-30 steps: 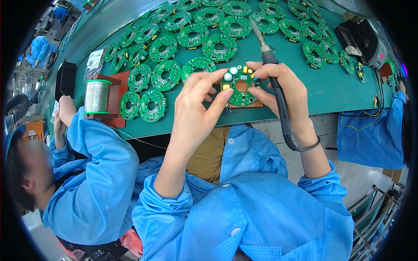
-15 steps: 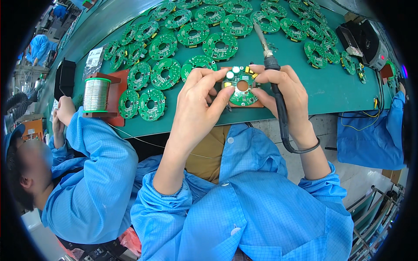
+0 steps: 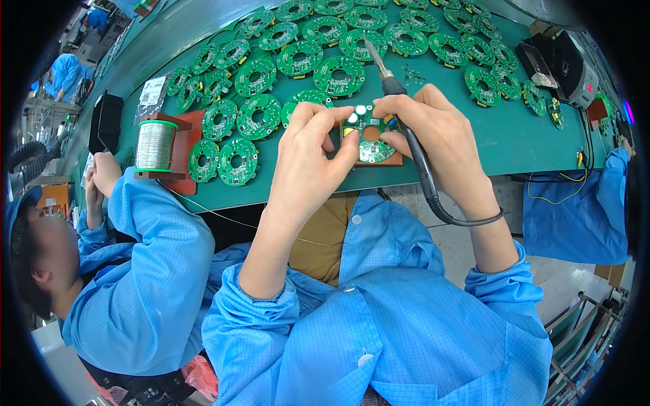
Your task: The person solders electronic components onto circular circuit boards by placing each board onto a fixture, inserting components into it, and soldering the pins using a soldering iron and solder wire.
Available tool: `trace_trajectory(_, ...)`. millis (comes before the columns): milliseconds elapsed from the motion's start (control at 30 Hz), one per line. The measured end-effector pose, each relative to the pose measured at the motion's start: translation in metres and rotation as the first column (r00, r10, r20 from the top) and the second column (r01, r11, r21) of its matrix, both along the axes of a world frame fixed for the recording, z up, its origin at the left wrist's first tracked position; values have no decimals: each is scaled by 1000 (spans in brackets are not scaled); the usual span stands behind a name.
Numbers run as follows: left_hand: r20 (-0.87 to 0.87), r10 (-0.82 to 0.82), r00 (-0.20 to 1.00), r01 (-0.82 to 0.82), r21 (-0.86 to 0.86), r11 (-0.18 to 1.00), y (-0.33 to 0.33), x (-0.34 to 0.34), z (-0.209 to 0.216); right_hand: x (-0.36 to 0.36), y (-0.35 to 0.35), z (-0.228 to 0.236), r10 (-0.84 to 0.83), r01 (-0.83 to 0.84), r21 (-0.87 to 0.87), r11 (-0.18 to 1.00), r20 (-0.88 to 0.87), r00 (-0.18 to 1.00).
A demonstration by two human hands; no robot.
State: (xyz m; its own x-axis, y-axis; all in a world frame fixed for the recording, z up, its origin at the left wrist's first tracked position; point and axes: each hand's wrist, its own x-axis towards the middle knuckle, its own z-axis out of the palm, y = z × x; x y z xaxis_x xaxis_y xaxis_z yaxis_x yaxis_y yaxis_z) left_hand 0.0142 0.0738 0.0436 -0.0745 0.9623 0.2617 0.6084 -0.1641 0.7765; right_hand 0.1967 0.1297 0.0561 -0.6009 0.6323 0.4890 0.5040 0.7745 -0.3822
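A round green circuit board (image 3: pixel 376 153) with a hole in its middle lies on a small brown block (image 3: pixel 397 161) near the table's front edge. White-topped cylindrical parts and a yellow part stand on it. My left hand (image 3: pixel 305 155) pinches its left side between thumb and fingers. My right hand (image 3: pixel 440 139) has a soldering iron (image 3: pixel 421 162) held along the palm, its metal tip pointing up and away to the left. The thumb and index finger of that hand also rest at the board's right side, and their exact contact is partly hidden.
Many similar round boards (image 3: pixel 257 116) cover the green table (image 3: pixel 291 186). At left stands a solder wire spool (image 3: pixel 155 145) on a brown holder, its wire trailing toward me. A co-worker's sleeve (image 3: pixel 156 271) is close on my left. A black box-shaped device (image 3: pixel 569 68) sits far right.
My right hand has shifted left and turned, and the iron's tip has swung left and nearer. The board has moved slightly left. My left hand stays at the board's left side.
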Motion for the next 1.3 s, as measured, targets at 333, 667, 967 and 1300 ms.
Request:
trace_trajectory(333,-8,-33,999,34,100,994,-10,-4,7,1,3,1,22,-23,23,999,20,1000)
trace_trajectory(667,-196,-94,976,145,266,953,-26,-4,-20,0,3,1,33,-33,15,999,-12,999)
trace_trajectory(967,-381,-28,924,157,312,937,-20,-1,-9,11,15,-3,-43,21,-96,995,-228,973)
trace_trajectory(1300,-597,64,800,102,240,965,-8,17,-1,-6,27,-20,-47,-6,-170,985,-307,951)
